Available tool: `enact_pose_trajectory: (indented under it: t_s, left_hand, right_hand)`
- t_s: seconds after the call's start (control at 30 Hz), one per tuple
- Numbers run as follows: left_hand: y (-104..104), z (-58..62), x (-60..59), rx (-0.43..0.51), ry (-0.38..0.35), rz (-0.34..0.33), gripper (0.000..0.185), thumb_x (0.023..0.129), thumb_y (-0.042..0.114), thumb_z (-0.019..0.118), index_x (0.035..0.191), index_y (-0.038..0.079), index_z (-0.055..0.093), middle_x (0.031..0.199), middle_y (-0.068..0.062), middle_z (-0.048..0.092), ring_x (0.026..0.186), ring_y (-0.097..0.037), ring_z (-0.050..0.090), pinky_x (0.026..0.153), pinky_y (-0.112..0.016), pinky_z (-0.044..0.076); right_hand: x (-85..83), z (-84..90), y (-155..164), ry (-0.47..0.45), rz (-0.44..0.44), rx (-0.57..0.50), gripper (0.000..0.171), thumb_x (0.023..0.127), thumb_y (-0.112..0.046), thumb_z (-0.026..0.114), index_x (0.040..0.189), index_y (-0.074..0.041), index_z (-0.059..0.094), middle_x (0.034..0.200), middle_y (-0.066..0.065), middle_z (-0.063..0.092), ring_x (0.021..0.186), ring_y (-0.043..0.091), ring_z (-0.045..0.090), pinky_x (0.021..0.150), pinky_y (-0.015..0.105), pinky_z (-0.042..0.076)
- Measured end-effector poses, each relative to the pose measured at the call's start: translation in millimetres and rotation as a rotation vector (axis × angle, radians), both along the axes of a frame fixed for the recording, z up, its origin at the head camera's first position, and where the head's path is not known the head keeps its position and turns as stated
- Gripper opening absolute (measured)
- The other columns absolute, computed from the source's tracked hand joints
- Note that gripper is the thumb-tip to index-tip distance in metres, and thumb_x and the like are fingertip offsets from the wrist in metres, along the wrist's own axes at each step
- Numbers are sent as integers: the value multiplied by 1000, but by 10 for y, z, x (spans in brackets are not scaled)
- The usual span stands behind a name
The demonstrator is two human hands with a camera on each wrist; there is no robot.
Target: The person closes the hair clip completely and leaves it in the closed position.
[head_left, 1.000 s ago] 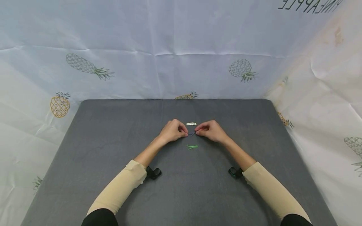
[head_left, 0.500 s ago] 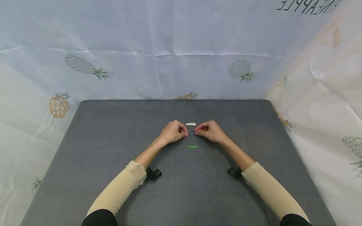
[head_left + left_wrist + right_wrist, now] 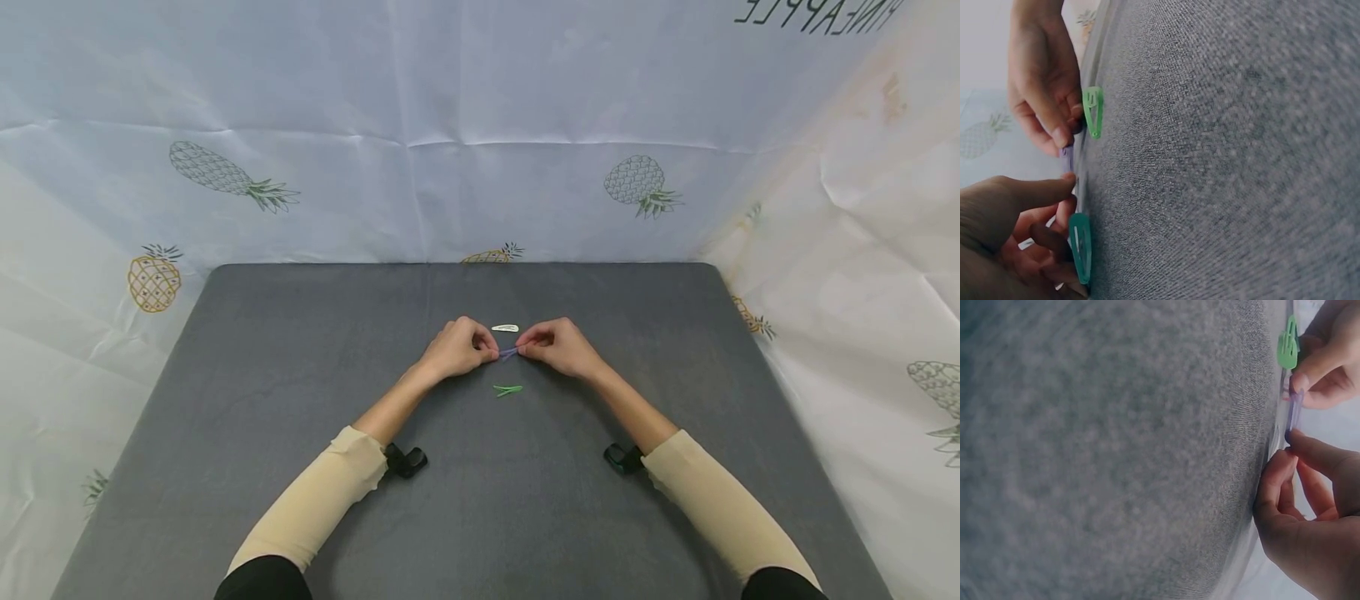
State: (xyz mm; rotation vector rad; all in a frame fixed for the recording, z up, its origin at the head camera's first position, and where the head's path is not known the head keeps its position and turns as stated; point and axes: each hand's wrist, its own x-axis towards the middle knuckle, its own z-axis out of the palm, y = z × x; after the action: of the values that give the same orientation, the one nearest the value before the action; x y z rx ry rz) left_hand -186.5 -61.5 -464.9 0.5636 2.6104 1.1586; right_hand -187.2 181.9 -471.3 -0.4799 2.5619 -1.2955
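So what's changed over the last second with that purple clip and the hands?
Nothing visibly changed. Left hand and right hand pinch the purple clip between them as before; green clip and white clip lie where they were.

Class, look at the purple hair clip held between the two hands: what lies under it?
Under the purple clip only grey mat shows. Left hand and right hand pinch its ends, whose tips their fingers cover.
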Motion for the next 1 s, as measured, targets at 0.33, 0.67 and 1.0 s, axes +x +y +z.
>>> enact_pose_trajectory:
  t_s: [0.33, 0.67, 1.0]
  left_hand:
    - [-16, 23, -24, 40, -39, -55, 17, 92, 21, 89, 99, 7, 84, 92, -8, 81, 77, -11, 68, 73, -24, 49]
    - [3, 27, -27, 54, -26, -39, 19, 93, 23, 88, 97, 6, 82, 89, -8, 80, 74, -9, 67, 70, -23, 47]
    - [8, 12, -24, 88, -4, 2, 14, 98, 17, 82, 96, 3, 82, 87, -10, 78, 68, -8, 62, 66, -22, 47]
  right_hand:
    - [-21, 17, 10, 5, -20, -23, 10, 100, -12, 78, 105, -4, 83, 93, 12, 80, 75, 9, 69, 69, 22, 54]
    - [2, 47, -1, -22, -35, -65, 11, 100, -9, 77, 107, -2, 82, 97, 15, 80, 79, 13, 73, 72, 21, 56]
    - [19, 40, -32, -36, -52, -100, 12, 102, -8, 74, 110, 0, 80, 100, 19, 79, 83, 25, 76, 73, 25, 60]
